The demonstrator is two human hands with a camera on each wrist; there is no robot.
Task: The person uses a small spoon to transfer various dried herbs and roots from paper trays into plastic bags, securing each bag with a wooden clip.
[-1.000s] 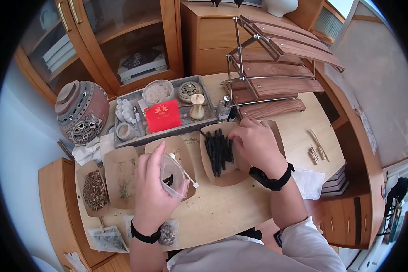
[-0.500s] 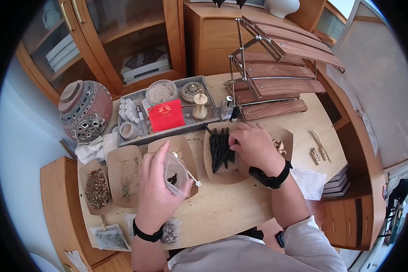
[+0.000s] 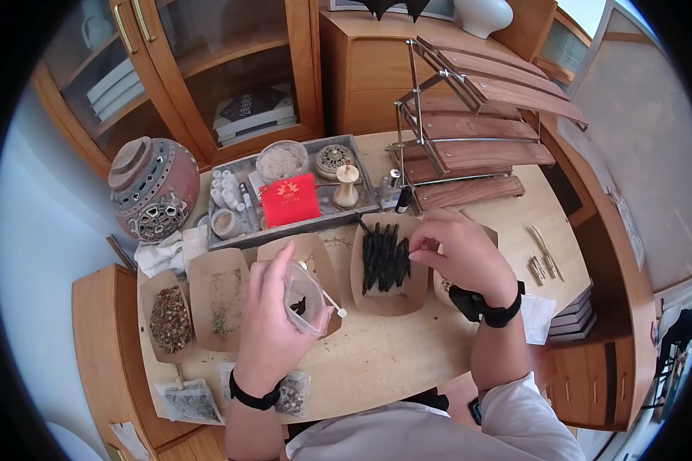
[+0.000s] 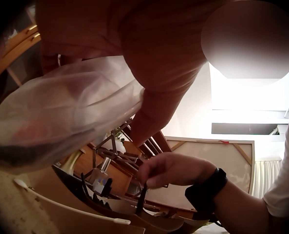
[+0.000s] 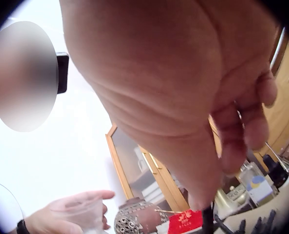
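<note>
You stand at a pale wooden bench (image 3: 377, 361) backed by glass-fronted wooden cabinets (image 3: 231, 69). At the far right of the bench rises a tiered wooden rack (image 3: 477, 115) on a metal frame; at the far left sits a round pierced ceramic burner (image 3: 152, 188). Between them lies a grey tray (image 3: 361, 201) holding a red box (image 3: 290, 200), a bowl of pale powder (image 3: 281, 160) and small white bottles (image 3: 224, 188).

Nearer you, kraft paper trays are lined up side by side: the leftmost (image 3: 152, 288) carries mixed dried herbs, and the one under your right hand (image 3: 392, 303) holds a pile of dark sticks (image 3: 384, 257).

Your left hand (image 3: 273, 323) has its grip wrapped around a small clear plastic bag (image 3: 306, 300), raised above the bench with a few dark pieces inside; a cotton swab (image 3: 332, 303) lies just beside it. Your right hand (image 3: 461, 253) hovers over the stick tray, thumb and forefinger pinching one dark stick (image 4: 141, 200) by its upper end, as the left wrist view shows.
</note>
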